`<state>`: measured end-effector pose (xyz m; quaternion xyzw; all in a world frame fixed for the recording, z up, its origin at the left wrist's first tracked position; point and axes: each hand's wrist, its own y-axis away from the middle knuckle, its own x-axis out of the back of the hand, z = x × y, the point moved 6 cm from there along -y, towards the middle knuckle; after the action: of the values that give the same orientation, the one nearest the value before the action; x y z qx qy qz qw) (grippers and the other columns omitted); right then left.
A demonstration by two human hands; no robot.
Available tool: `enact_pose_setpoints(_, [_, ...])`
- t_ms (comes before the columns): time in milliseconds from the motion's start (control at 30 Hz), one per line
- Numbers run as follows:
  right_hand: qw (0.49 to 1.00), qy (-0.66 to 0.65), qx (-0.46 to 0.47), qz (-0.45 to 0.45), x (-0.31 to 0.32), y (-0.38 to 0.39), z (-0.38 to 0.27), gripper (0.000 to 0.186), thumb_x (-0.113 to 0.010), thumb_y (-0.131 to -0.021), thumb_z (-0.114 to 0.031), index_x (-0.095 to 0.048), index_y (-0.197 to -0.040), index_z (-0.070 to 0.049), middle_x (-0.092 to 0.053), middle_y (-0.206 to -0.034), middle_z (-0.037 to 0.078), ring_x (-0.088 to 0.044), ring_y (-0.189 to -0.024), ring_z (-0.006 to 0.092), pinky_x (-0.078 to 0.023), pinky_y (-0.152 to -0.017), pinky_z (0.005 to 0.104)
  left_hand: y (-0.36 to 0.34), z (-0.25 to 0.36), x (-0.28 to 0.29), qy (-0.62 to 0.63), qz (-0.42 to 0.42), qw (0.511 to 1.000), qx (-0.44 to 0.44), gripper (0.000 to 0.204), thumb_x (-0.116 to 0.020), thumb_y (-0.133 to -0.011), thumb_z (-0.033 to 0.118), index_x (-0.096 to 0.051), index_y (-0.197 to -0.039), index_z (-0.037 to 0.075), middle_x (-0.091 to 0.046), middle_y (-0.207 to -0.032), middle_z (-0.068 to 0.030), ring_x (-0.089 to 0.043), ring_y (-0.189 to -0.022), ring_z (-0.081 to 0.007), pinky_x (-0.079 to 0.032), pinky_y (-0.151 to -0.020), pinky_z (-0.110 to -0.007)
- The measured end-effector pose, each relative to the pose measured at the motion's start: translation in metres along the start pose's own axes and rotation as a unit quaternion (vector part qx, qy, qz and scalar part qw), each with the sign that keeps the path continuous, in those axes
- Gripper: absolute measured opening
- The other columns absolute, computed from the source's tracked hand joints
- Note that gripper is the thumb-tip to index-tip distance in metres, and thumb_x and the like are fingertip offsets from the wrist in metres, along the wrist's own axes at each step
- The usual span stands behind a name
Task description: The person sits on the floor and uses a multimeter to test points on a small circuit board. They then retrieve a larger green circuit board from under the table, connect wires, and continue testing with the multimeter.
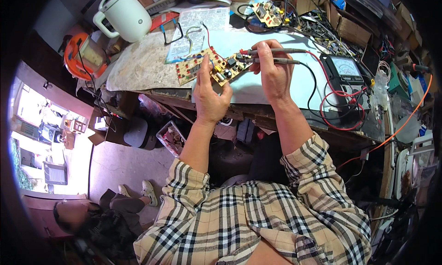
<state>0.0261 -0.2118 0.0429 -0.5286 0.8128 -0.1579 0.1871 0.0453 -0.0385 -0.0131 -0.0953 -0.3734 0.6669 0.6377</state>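
My left hand point(209, 90) grips a beige circuit board point(186, 73) with red parts, a small display and black components, tilted at the workbench's front edge. My right hand point(271, 73) is closed on two test probes point(287, 60), their tips at or just above the board's right part; exact contact is unclear. Red and black leads run from the probes toward an analog multimeter point(343, 76) on the right of the bench. Blue, yellow and red wires point(191, 46) rise from the board over a pale sheet and printed papers point(216, 18).
A white kettle point(126, 14) and an orange appliance point(83, 57) stand left on the bench point(124, 78). Another circuit board point(267, 14) lies behind, beside piled tools and boxes point(350, 27). An orange cord point(410, 122) runs down the right. A seated person point(87, 216) is at lower left.
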Motion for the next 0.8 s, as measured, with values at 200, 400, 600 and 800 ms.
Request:
enact_pose_setpoints(200, [1.0,0.014,-0.016,-0.01,-0.001,0.0,0.003,0.03,-0.053,-0.099,-0.026,-0.062,-0.087,0.0,-0.061,-0.066,0.005,-0.057,-0.053,0.0095,-0.043,-0.047,0.0229,0.0,0.001,0.001,-0.004,0.016,1.0,-0.015,0.075,-0.065,-0.075,0.006,-0.036,-0.145,0.001,-0.056,-0.12,-0.0209,-0.059,-0.109,-0.0341,-0.048,-0.095,-0.04])
enact_pose_setpoints(400, [0.999,0.023,-0.029,-0.023,-0.003,0.0,0.006,0.031,-0.054,-0.099,-0.027,-0.062,-0.085,-0.001,-0.06,-0.064,0.004,-0.055,-0.051,0.0089,-0.041,-0.045,0.0231,0.001,-0.001,0.002,0.002,0.018,1.0,-0.017,0.071,-0.064,-0.076,0.007,-0.039,-0.142,-0.001,-0.055,-0.123,-0.0211,-0.057,-0.112,-0.0339,-0.047,-0.096,-0.04])
enact_pose_setpoints(600, [0.998,0.027,-0.038,-0.045,-0.005,0.0,0.011,0.032,-0.054,-0.098,-0.026,-0.062,-0.083,0.0,-0.062,-0.063,0.005,-0.056,-0.05,0.0094,-0.042,-0.045,0.0237,0.001,0.0,0.002,0.004,0.016,1.0,-0.015,0.07,-0.064,-0.076,0.006,-0.039,-0.141,-0.001,-0.055,-0.123,-0.021,-0.057,-0.112,-0.0341,-0.047,-0.097,-0.04])
enact_pose_setpoints(800, [0.997,0.034,-0.039,-0.061,-0.009,0.0,0.008,0.032,-0.054,-0.097,-0.024,-0.063,-0.081,0.002,-0.065,-0.062,0.008,-0.06,-0.05,0.0122,-0.046,-0.045,0.0259,0.001,0.003,0.004,-0.001,0.022,1.0,-0.02,0.07,-0.066,-0.075,0.004,-0.041,-0.14,-0.001,-0.055,-0.122,-0.0204,-0.058,-0.111,-0.0347,-0.047,-0.096,-0.039])
